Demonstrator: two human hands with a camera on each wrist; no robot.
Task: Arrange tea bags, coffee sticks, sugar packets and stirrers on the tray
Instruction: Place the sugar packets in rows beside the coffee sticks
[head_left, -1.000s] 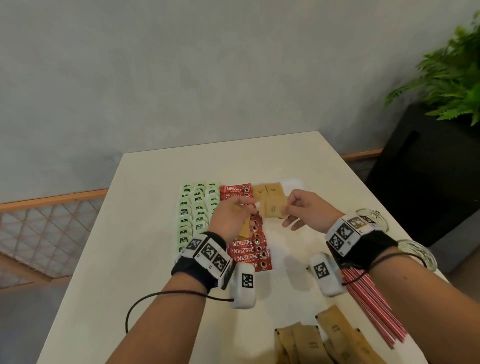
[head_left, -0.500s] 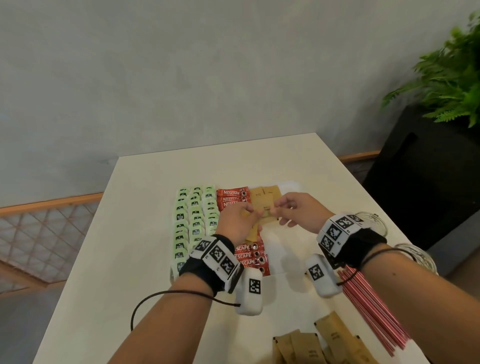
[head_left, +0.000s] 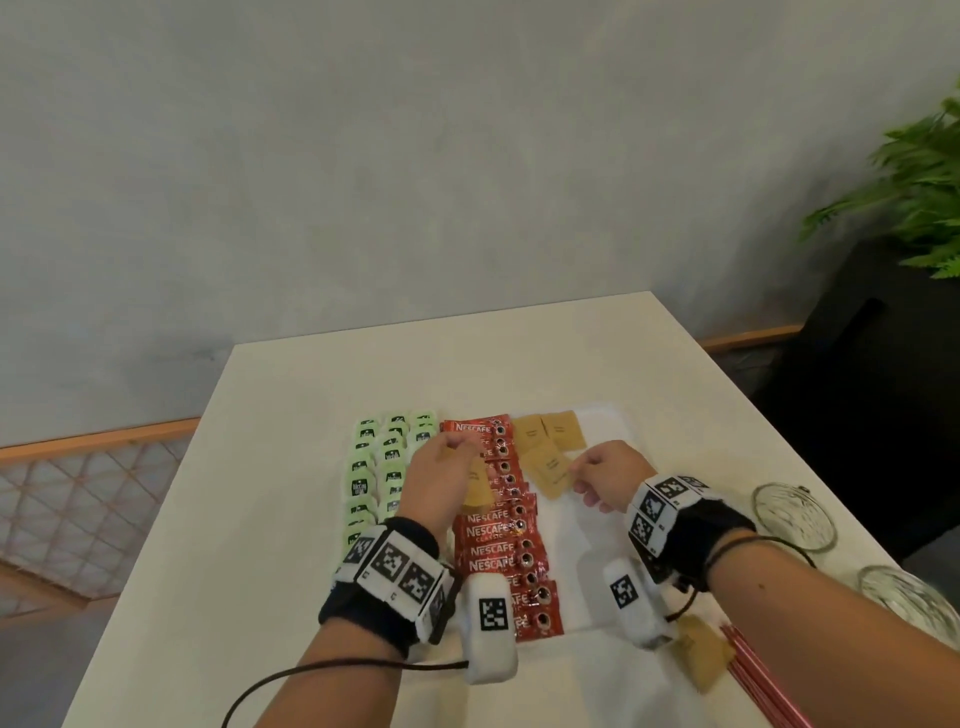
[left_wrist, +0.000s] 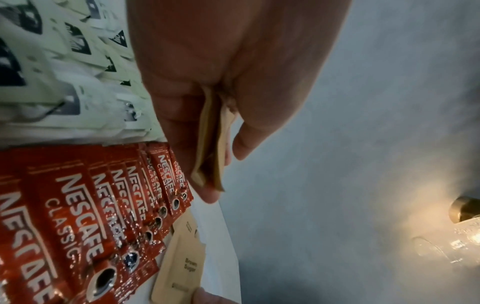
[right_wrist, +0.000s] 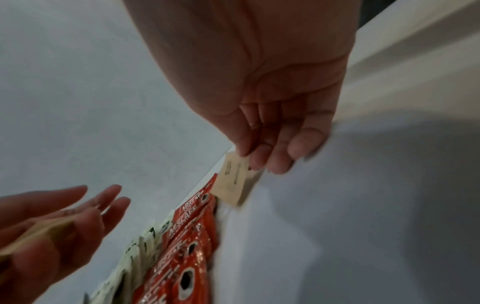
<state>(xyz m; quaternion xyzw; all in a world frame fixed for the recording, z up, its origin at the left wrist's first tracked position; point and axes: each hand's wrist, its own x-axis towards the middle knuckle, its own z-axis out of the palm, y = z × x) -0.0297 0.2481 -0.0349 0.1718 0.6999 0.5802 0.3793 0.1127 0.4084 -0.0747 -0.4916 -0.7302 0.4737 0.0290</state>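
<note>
On the table (head_left: 291, 467) sits the white tray (head_left: 597, 431), with green tea bags (head_left: 374, 467), then red coffee sticks (head_left: 493, 545). My left hand (head_left: 441, 478) clamps a small stack of sugar packets (left_wrist: 211, 148) between thumb and fingers. My right hand (head_left: 608, 475) pinches one sugar packet (head_left: 550, 470) by its edge, seemingly just above the tray beside the coffee.

My left hand (head_left: 441, 478) covers most of the stack of sugar packets (head_left: 477, 486) it holds, so I cannot count them. My forearm hides the nearest tea bags (head_left: 363, 486). The stirrers (head_left: 763, 686) run off the bottom edge, and the loose packet (head_left: 698, 652) beside them is blurred. The right-wrist view is smeared; print on the packet (right_wrist: 232, 181) my right hand (right_wrist: 259, 92) pinches is unreadable.
</note>
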